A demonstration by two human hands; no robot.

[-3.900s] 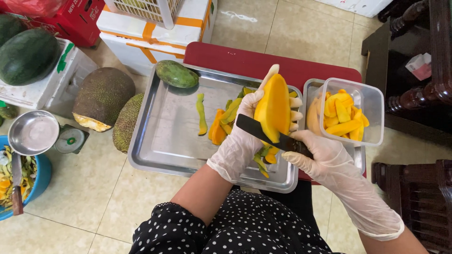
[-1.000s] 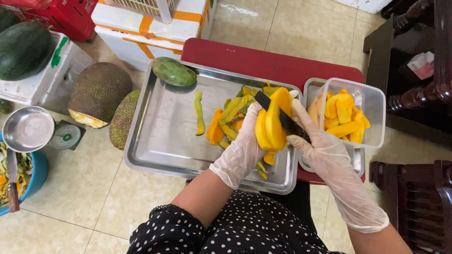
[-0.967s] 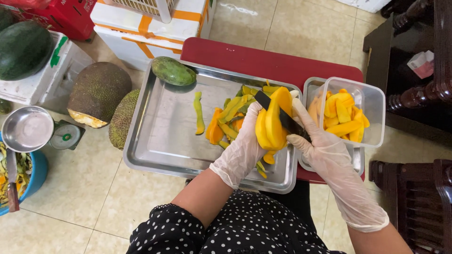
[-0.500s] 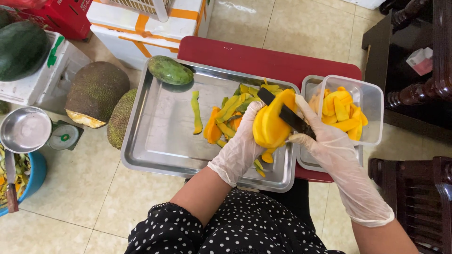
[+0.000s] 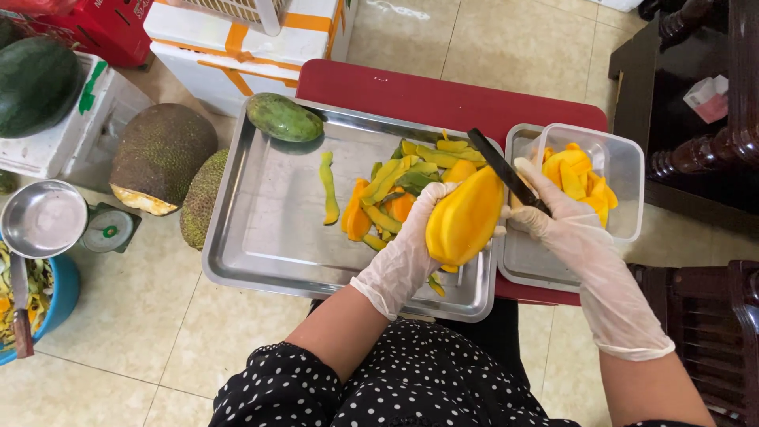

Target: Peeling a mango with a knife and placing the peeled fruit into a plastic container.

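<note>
Cupping a peeled mango (image 5: 465, 217) at frame centre, the left hand (image 5: 407, 253) grips it over the steel tray (image 5: 261, 237), long axis tilted toward upper right. Just beside it, the right hand (image 5: 553, 207) closes on a dark knife (image 5: 506, 170), blade running toward upper left past the fruit's top.

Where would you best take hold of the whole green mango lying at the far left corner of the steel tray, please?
Probably across the middle of the green mango, grip coming down from above. It lies flat on the tray, its long axis running left-right, with nothing on top; the tray rim crowds its far side, so close the fingers across its short width.
</note>
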